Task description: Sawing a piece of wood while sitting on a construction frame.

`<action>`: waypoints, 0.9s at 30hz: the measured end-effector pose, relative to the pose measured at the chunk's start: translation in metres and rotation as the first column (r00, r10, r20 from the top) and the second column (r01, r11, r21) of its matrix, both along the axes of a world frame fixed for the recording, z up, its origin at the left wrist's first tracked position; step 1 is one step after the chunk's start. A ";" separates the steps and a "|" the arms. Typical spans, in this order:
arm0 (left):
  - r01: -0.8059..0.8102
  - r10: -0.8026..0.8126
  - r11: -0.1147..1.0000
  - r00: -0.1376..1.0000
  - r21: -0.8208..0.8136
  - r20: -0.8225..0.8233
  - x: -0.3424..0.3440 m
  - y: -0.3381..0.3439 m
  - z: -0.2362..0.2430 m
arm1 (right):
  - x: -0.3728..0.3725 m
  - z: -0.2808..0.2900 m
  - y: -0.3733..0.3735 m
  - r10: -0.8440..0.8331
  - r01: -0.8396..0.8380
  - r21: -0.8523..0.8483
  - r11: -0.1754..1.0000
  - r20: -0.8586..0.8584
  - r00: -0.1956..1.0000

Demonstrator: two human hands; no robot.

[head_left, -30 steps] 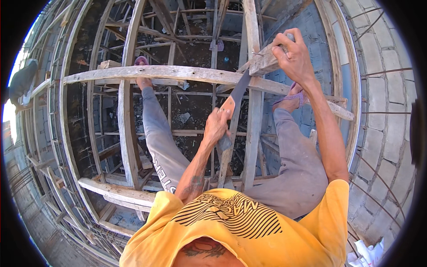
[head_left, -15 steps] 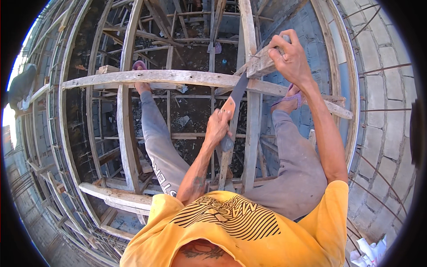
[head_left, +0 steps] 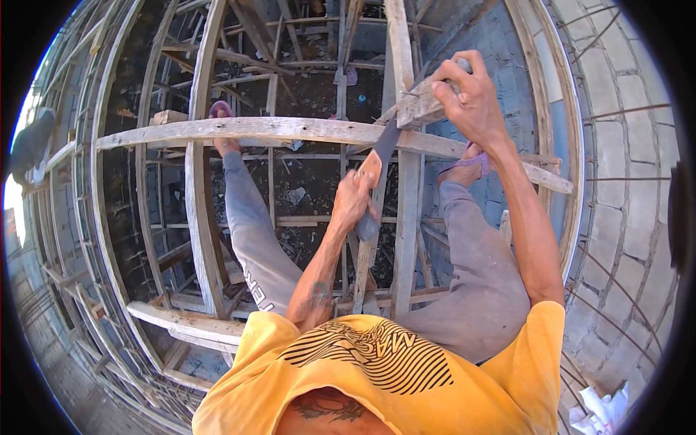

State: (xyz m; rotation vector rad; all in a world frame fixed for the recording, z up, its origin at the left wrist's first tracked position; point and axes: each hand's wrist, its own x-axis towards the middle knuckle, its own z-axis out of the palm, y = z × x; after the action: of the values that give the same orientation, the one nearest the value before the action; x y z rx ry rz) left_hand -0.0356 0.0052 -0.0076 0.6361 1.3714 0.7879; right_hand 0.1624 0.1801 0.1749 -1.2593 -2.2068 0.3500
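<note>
My left hand (head_left: 352,200) is closed round the orange-brown wooden handle (head_left: 370,168) of a handsaw. Its dark blade (head_left: 389,138) slants up and away to the right, against the left end of a short, thick wooden block (head_left: 420,107). Over the top of that block my right hand (head_left: 470,98) is clamped, fingers bent round its far side. The block rests on a weathered horizontal beam (head_left: 268,129), and a nail sticks out near its left end. Just below my left hand shows a dark grey piece (head_left: 368,228); whether it belongs to the saw I cannot tell.
My feet, in purple footwear (head_left: 221,109), are braced at the beam, legs apart. Timber framing (head_left: 199,217) surrounds me, with a deep drop to rubble-strewn ground (head_left: 297,196) below. A block wall (head_left: 616,167) with protruding steel bars (head_left: 631,178) stands on the right. White sacking (head_left: 602,409) lies lower right.
My left hand and the saw have pushed slightly forward, away from me. My right hand keeps its hold on the block. The whole view has shifted a little.
</note>
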 end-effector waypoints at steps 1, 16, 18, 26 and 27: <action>0.017 -0.019 0.999 0.999 0.041 0.037 0.002 -0.021 -0.007 | 0.011 0.001 -0.002 -0.004 0.003 0.026 1.000 0.022 1.000; 0.021 -0.021 1.000 1.000 -0.004 0.017 -0.005 -0.012 0.006 | 0.008 0.000 0.000 0.017 -0.017 0.038 0.999 0.021 1.000; 0.003 -0.001 0.996 1.000 -0.093 0.023 -0.019 -0.064 0.008 | 0.016 0.000 0.001 -0.017 0.017 0.005 1.000 0.030 0.999; -0.014 0.014 0.999 1.000 -0.029 0.003 -0.009 -0.005 0.004 | -0.001 -0.007 0.000 0.007 -0.007 0.053 0.999 -0.003 1.000; -0.024 0.024 0.999 1.000 -0.029 0.001 -0.004 0.004 -0.004 | -0.002 -0.007 0.002 0.014 -0.014 0.039 0.999 -0.016 1.000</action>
State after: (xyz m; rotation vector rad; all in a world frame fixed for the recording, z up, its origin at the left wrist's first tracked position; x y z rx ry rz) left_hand -0.0398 0.0088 -0.0120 0.5971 1.3889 0.7857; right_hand 0.1608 0.1819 0.1675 -1.2171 -2.1991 0.3205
